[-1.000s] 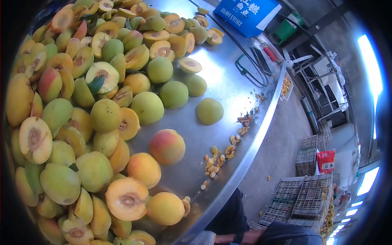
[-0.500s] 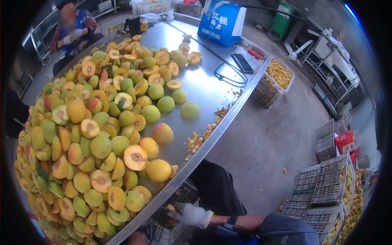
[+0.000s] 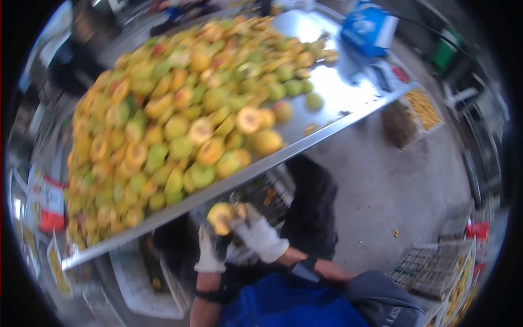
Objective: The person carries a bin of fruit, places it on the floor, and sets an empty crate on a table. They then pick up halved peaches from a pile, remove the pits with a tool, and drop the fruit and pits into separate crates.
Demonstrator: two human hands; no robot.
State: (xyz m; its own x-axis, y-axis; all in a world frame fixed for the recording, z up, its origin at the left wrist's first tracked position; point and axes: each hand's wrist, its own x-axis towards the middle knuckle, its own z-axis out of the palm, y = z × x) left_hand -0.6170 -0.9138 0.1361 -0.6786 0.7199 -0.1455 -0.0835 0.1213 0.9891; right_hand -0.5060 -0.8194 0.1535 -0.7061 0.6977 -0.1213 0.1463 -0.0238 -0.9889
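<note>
Below the table's front edge, my gloved left hand is closed around a cut yellow peach, its pale flesh facing up. My gloved right hand is beside it, fingers closed and touching the fruit. A small brownish piece shows at its fingertips, too blurred to name. Above both hands, a large heap of halved and whole peaches covers much of the metal table. Under the hands, a crate is partly hidden by the table and my dark-clothed leg.
On the table's far right stand a blue bag and a dark phone. A crate of yellow pieces is on the floor past the corner. Stacked crates stand at lower right, a white bin at lower left.
My view has swung left and down, so the table sits higher and tilted. My left hand has come into view with a peach, and my right hand has moved up against it.
</note>
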